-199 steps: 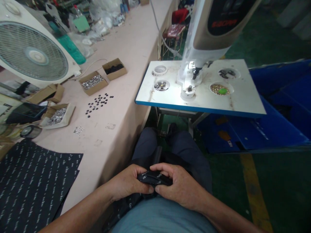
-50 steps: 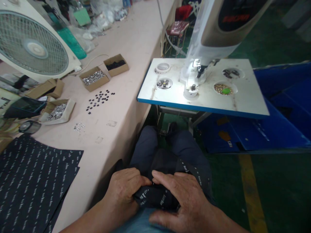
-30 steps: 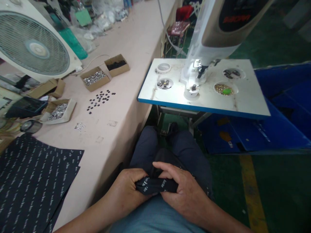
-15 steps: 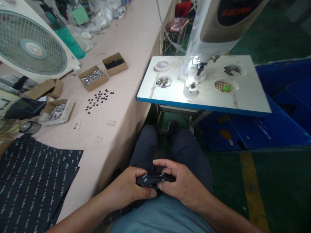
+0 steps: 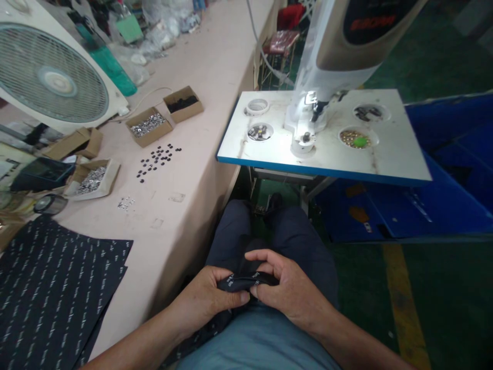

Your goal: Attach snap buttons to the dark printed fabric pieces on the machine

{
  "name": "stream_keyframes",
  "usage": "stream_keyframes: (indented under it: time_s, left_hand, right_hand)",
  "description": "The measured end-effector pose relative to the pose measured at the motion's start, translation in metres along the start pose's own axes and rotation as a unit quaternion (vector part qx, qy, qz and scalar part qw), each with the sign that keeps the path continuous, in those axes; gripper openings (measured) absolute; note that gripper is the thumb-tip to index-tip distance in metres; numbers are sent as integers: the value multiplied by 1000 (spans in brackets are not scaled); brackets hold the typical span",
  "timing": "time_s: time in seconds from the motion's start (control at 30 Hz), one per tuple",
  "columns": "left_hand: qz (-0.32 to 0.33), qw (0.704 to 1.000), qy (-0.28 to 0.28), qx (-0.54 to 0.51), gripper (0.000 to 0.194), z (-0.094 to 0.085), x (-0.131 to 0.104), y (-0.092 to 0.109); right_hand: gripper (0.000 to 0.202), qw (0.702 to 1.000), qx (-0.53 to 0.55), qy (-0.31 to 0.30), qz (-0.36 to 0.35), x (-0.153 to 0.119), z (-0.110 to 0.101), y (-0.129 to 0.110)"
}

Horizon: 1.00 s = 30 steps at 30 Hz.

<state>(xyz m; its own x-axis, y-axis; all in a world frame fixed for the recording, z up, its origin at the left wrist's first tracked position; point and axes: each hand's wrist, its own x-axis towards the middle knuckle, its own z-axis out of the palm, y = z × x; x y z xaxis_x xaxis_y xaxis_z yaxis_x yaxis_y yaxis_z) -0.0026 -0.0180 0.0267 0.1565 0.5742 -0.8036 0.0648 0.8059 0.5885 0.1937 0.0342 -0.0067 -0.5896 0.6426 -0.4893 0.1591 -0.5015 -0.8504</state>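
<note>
A black cloth with white lettering point(image 5: 242, 282) is bunched over my lap. My left hand point(image 5: 208, 294) grips its left part, the thumb lying along the lower edge. On the right side my right hand point(image 5: 279, 284) pinches the same cloth, with the index finger raised above it. Both thumbs nearly meet at the middle of the fold. The rest of the cloth hangs down at the left of my body, partly hidden by my left forearm. More printed black cloth point(image 5: 50, 293) lies flat on the table at the left.
A press machine point(image 5: 304, 139) stands on a white board point(image 5: 335, 167) with cups of small parts. Boxes of metal pieces point(image 5: 150, 136), loose black snaps point(image 5: 156, 160) and a fan point(image 5: 57, 82) are on the pink table point(image 5: 185, 174). Blue bins point(image 5: 442, 205) stand at the right.
The cloth fold between my hands looks flatter and narrower, and my left thumb has shifted slightly up and right. Both hands keep their hold.
</note>
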Motion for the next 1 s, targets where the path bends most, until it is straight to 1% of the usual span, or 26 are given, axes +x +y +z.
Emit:
stream_keyframes:
  time_s: [0.17, 0.3, 0.37, 0.43, 0.5, 0.6, 0.7, 0.77, 0.83, 0.9, 1.0]
  left_hand:
    - [-2, 1000, 14, -8, 42, 2, 3, -1]
    - [8, 999, 21, -25, 41, 4, 5, 0]
    - [12, 999, 8, -48, 39, 3, 7, -1]
    - [11, 997, -15, -79, 38, 1, 9, -3]
    - [7, 993, -34, -112, 38, 0, 10, -4]
    - [9, 987, -52, -151, 39, -2, 12, -4]
    - [6, 981, -71, -181, 42, -3, 14, -3]
    - [2, 977, -83, -197, 47, -4, 17, -3]
    - [4, 973, -79, -216, 49, -3, 20, -5]
    - [14, 970, -63, -236, 49, -1, 23, -7]
    - [45, 965, -63, -252, 50, 4, 31, -8]
  right_hand:
    - [47, 1000, -10, 12, -8, 2, 1, 2]
    - [45, 1000, 3, 9, 3, 5, -2, 1]
    - [40, 998, 55, -14, 27, 7, -5, 0]
    - [37, 989, 126, -50, 65, 10, -9, -2]
    - [39, 975, 185, -82, 95, 14, -13, -2]
    - [44, 959, 238, -99, 115, 20, -15, 2]
    - [49, 949, 273, -94, 128, 25, -14, 6]
    - [46, 944, 291, -84, 128, 26, -12, 5]
    - [41, 942, 302, -76, 122, 26, -10, 2]
    - [38, 943, 301, -74, 119, 24, -8, 0]
    - [38, 948, 293, -49, 119, 25, -10, 5]
